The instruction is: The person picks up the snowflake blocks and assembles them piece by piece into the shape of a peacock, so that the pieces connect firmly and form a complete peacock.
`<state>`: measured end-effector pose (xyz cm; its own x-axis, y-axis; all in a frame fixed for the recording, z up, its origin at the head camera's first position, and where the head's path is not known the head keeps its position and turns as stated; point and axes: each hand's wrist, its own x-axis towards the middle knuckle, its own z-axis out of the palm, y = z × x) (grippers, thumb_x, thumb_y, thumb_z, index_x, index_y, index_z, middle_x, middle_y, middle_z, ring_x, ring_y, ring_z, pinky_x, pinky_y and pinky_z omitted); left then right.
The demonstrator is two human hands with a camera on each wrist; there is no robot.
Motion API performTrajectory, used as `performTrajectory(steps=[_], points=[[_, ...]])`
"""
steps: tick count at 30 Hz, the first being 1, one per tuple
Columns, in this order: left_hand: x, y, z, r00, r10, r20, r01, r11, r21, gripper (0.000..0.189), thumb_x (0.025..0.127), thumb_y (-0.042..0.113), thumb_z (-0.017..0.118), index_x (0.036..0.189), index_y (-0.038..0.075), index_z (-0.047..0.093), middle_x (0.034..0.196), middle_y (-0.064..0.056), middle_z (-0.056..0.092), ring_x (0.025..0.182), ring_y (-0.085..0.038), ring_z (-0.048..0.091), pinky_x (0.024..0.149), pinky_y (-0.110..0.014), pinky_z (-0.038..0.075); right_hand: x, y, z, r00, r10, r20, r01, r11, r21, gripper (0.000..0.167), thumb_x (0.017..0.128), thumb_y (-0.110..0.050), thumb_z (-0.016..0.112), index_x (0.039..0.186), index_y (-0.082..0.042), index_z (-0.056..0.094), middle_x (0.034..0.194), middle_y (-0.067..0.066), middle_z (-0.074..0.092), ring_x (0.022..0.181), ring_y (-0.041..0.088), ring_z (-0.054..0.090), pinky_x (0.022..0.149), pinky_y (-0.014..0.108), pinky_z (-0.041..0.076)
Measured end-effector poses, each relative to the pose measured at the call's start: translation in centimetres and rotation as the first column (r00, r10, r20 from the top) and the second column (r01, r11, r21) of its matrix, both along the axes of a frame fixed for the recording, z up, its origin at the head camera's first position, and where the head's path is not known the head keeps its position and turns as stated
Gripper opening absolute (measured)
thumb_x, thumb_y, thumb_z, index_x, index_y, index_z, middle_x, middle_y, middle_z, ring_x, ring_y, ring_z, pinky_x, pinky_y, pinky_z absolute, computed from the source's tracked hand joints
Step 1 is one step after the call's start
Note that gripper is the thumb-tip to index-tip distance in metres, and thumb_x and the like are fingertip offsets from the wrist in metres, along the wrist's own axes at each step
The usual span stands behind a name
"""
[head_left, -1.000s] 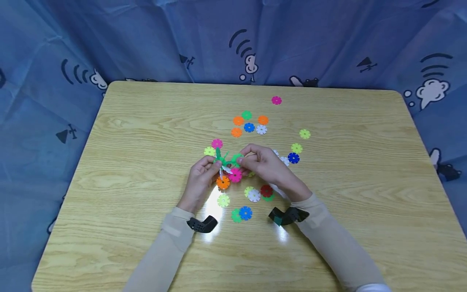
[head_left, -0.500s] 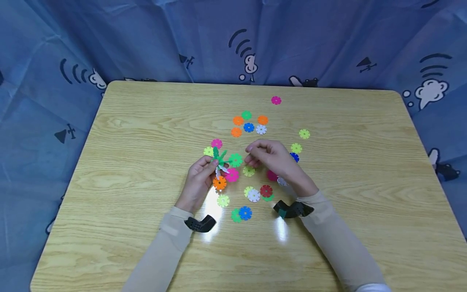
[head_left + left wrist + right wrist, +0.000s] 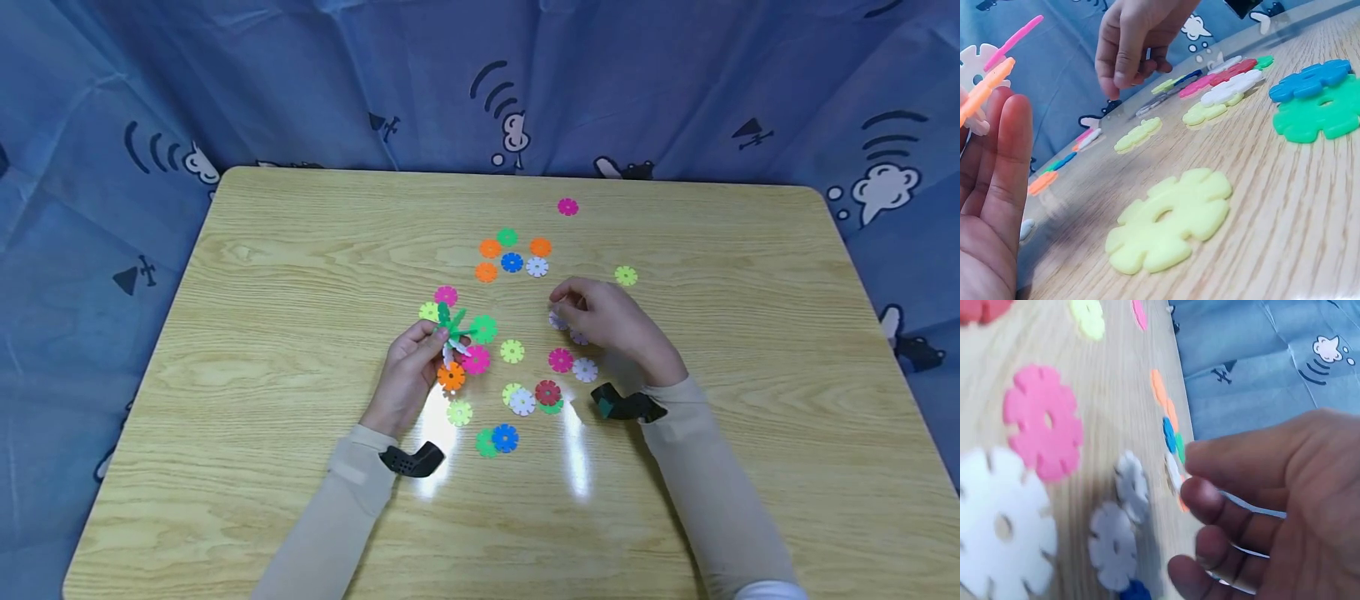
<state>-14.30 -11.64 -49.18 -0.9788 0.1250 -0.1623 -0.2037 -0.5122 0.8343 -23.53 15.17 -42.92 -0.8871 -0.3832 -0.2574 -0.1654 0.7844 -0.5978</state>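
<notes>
My left hand (image 3: 405,371) pinches a cluster of joined snowflake building discs (image 3: 454,330), with green, white, pink and orange pieces set at angles. In the left wrist view, the cluster's orange disc (image 3: 985,90) is seen edge-on beside the fingers. To the right, my right hand (image 3: 618,323) hovers with bent fingers over two white discs (image 3: 1132,486) on the table. Nothing shows between its fingers (image 3: 1200,499) in the right wrist view. A pink disc (image 3: 560,360) and another white disc (image 3: 585,369) lie just nearer than that hand.
Loose discs lie across the wooden table (image 3: 262,333). Orange discs (image 3: 486,272), a blue disc (image 3: 512,262) and others are grouped farther back. A blue disc (image 3: 505,437) overlaps a green one near the front. Behind the table hangs a blue curtain (image 3: 435,83).
My right hand has let go of the green part of the cluster and moved right, over the white discs. The left hand has stayed nearly in place with the cluster.
</notes>
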Motion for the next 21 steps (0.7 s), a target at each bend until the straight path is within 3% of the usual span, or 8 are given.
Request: performTrajectory(steps=[9,13,21], points=[[0.06,-0.15,-0.11,1.000,0.009,0.004,-0.009,1.000,-0.005,0.014,0.104,0.012,0.053,0.092,0.013,0.059,0.090,0.002,0.072,0.085,-0.009,0.067,0.081,-0.019,0.054,-0.33,0.31,-0.53,0.992,0.119,-0.043,-0.111,0.981,0.157,0.032,0.095,-0.014,0.067,0.126,-0.004,0.066,0.110,0.015,0.060,0.102,0.029,0.049,0.082,0.040,0.046],[0.11,-0.13,0.03,1.000,0.005,-0.004,-0.005,1.000,-0.004,0.013,0.104,0.013,0.053,0.092,0.013,0.060,0.090,0.001,0.073,0.083,-0.009,0.067,0.080,-0.019,0.054,-0.19,0.14,-0.70,0.994,0.110,-0.024,-0.103,0.973,0.204,0.037,0.096,-0.016,0.067,0.131,-0.007,0.063,0.115,0.013,0.059,0.107,0.030,0.047,0.086,0.043,0.047],[0.21,-0.09,0.23,1.000,-0.026,-0.013,0.026,1.000,-0.012,0.012,0.104,0.013,0.052,0.094,0.014,0.060,0.091,0.002,0.074,0.083,-0.009,0.066,0.074,-0.018,0.052,0.04,-0.29,-0.91,0.997,0.064,-0.051,-0.051,0.971,0.234,0.032,0.097,-0.018,0.067,0.126,-0.005,0.065,0.116,0.013,0.057,0.110,0.030,0.046,0.090,0.046,0.047]])
